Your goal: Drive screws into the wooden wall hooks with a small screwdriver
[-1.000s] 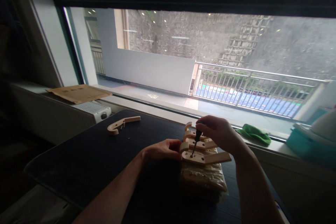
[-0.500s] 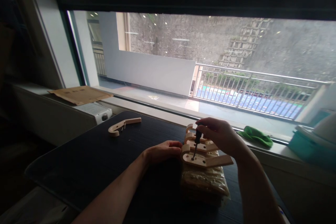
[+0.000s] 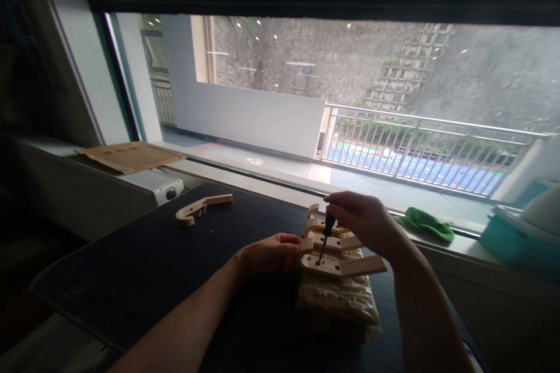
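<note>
My right hand (image 3: pixel 356 215) is closed around the black handle of a screwdriver (image 3: pixel 328 226). The screwdriver leans slightly, and its tip rests at a hole in the nearest wooden hook (image 3: pixel 354 268). My left hand (image 3: pixel 275 253) pinches the curled left end of that hook, its fingertips partly hidden. More wooden hooks (image 3: pixel 335 241) lie in a row behind it. All of them sit across a plastic-wrapped stack (image 3: pixel 336 300). Further left on the table, a loose wooden hook (image 3: pixel 203 207) lies with small screws (image 3: pixel 202 210) beside it.
The dark table (image 3: pixel 144 268) stands against a window sill. A green cloth (image 3: pixel 426 224) and a teal container (image 3: pixel 507 239) are on the sill to the right. At the left lies a brown paper envelope (image 3: pixel 131 155) over a white slatted unit (image 3: pixel 160 185).
The camera view has shifted slightly. Both hands keep their places at the nearest hook, with the screwdriver tip still at the same hole.
</note>
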Demonstrator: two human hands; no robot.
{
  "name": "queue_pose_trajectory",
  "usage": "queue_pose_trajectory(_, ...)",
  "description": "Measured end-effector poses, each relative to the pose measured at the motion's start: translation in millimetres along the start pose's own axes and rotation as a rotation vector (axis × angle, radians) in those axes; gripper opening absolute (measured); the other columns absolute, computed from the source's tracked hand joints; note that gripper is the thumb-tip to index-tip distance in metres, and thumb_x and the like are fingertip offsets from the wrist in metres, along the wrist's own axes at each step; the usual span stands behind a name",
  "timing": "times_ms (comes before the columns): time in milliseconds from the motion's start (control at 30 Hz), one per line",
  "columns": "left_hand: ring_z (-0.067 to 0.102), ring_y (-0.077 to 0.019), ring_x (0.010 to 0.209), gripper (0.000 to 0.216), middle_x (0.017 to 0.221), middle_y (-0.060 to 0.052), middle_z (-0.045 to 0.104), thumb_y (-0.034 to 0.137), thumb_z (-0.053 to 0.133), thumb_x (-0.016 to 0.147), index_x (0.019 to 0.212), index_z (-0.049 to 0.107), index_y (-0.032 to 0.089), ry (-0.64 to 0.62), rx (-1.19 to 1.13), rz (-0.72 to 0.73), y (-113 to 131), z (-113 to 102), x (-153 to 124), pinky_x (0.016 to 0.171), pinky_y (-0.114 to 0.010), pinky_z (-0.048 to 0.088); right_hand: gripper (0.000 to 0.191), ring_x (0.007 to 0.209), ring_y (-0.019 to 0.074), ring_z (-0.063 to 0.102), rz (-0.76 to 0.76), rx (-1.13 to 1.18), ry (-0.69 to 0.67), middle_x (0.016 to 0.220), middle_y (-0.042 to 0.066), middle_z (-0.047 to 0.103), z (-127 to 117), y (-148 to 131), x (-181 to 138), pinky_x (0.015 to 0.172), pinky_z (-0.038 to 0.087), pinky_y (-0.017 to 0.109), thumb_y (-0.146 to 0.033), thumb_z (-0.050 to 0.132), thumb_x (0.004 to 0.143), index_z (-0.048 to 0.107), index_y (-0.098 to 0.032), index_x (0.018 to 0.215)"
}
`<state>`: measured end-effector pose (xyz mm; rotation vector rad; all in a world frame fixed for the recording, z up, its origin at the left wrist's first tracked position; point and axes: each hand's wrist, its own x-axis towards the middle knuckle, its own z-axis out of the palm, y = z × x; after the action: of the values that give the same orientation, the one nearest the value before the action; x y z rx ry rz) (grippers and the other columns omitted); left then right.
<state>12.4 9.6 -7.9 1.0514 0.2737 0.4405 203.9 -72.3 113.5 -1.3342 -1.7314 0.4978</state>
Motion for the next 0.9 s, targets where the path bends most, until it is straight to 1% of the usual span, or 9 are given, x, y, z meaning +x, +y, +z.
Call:
queue_pose_trajectory(167,0.041,-0.0066,0.05,0.038,0.054,0.004,0.049,0.034,0.08,0.06,0.082,0.061,0.009,-0.024,-0.006,0.002,-2,-1,1,0.051,-0.023,0.027,0.029,0.068,0.016,0.06,-0.06,-0.098,0.02,0.077,0.004,0.068,-3,8,3,0.063,0.049,0.032,-0.041,0.06,0.078,0.068,-0.018,0.094)
queue_pose_trajectory(267,0.04,-0.0069,0.047,0.037,0.05,0.005,0.046,0.037,0.078,0.064,0.081,0.059,0.01,-0.071,0.012,0.003,-3,-2,1,0.05,-0.023,0.027,0.027,0.075,0.0176,0.061,-0.092,-0.153,0.02,0.088,0.005,0.069,-3,10,5,0.066,0.049,0.033,-0.04,0.058,0.079,0.07,-0.021,0.095)
queue_pose_trajectory(333,0.04,-0.0069,0.045,0.038,0.049,0.005,0.045,0.038,0.077,0.065,0.082,0.059,0.01,-0.084,0.019,0.0,-3,-4,2,0.048,-0.023,0.026,0.026,0.079,0.0179,0.062,-0.11,-0.138,0.005,0.093,0.005,0.069,-1,8,4,0.069,0.05,0.033,-0.037,0.056,0.081,0.069,-0.021,0.097)
queue_pose_trajectory(400,0.042,-0.0074,0.046,0.038,0.05,0.004,0.047,0.038,0.077,0.065,0.082,0.059,0.01,-0.082,0.018,-0.003,-4,-5,2,0.049,-0.023,0.027,0.026,0.078,0.0173,0.063,-0.108,-0.11,-0.007,0.09,0.005,0.069,0,5,3,0.07,0.05,0.033,-0.037,0.055,0.082,0.069,-0.021,0.097)
queue_pose_trajectory(500,0.045,-0.0084,0.049,0.037,0.054,0.003,0.051,0.037,0.077,0.065,0.082,0.059,0.01,-0.083,0.008,-0.006,-4,-5,2,0.051,-0.024,0.03,0.027,0.074,0.0174,0.063,-0.082,-0.108,0.008,0.083,0.004,0.07,2,5,4,0.07,0.05,0.033,-0.039,0.058,0.08,0.069,-0.019,0.094)
queue_pose_trajectory(567,0.046,-0.0087,0.05,0.037,0.054,0.003,0.051,0.036,0.077,0.065,0.083,0.059,0.01,-0.083,-0.005,-0.005,-4,-5,3,0.052,-0.024,0.03,0.027,0.072,0.0175,0.063,-0.073,-0.124,0.022,0.08,0.004,0.07,3,8,6,0.068,0.05,0.033,-0.041,0.06,0.078,0.068,-0.019,0.091)
queue_pose_trajectory(767,0.047,-0.0087,0.05,0.035,0.054,0.003,0.052,0.034,0.078,0.064,0.082,0.06,0.01,-0.083,-0.023,-0.012,-4,-4,3,0.052,-0.024,0.031,0.029,0.067,0.017,0.062,-0.049,-0.152,0.007,0.073,0.004,0.068,2,13,8,0.062,0.049,0.031,-0.044,0.058,0.079,0.065,-0.017,0.086)
queue_pose_trajectory(900,0.048,-0.0088,0.05,0.036,0.054,0.003,0.052,0.035,0.079,0.063,0.082,0.06,0.01,-0.077,-0.015,-0.018,-3,-4,2,0.052,-0.024,0.032,0.029,0.066,0.0164,0.061,-0.049,-0.168,-0.056,0.074,0.004,0.068,1,10,6,0.06,0.048,0.03,-0.04,0.053,0.082,0.068,-0.017,0.091)
